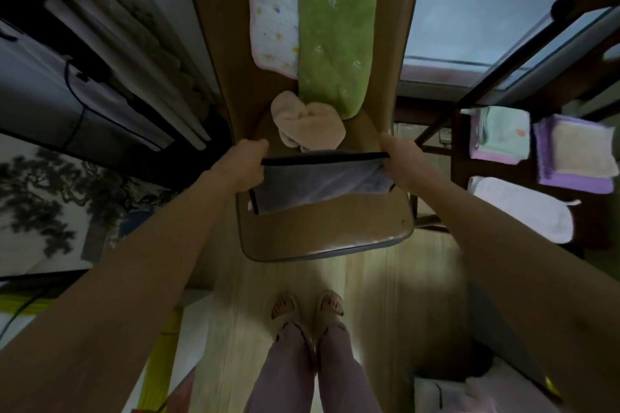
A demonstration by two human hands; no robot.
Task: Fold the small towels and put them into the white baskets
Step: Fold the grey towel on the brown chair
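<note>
A grey-blue small towel (318, 183) with a dark trim is stretched flat over the near end of a brown table (322, 238). My left hand (248, 163) pinches its far left corner and my right hand (397, 161) pinches its far right corner, pulling the dark edge taut between them. Just beyond lies a crumpled beige towel (308, 126). Farther up the table lie a long green towel (332, 33) and a white patterned towel (275, 10). No white basket is clearly visible.
To the right, a dark-framed rack (459, 131) holds folded towels: a mint one (500, 136), a purple-and-cream one (573, 154) and a white one (523, 208). A bed surface lies at the back right. My feet stand on pale wooden floor (385, 295). Dark furniture lines the left.
</note>
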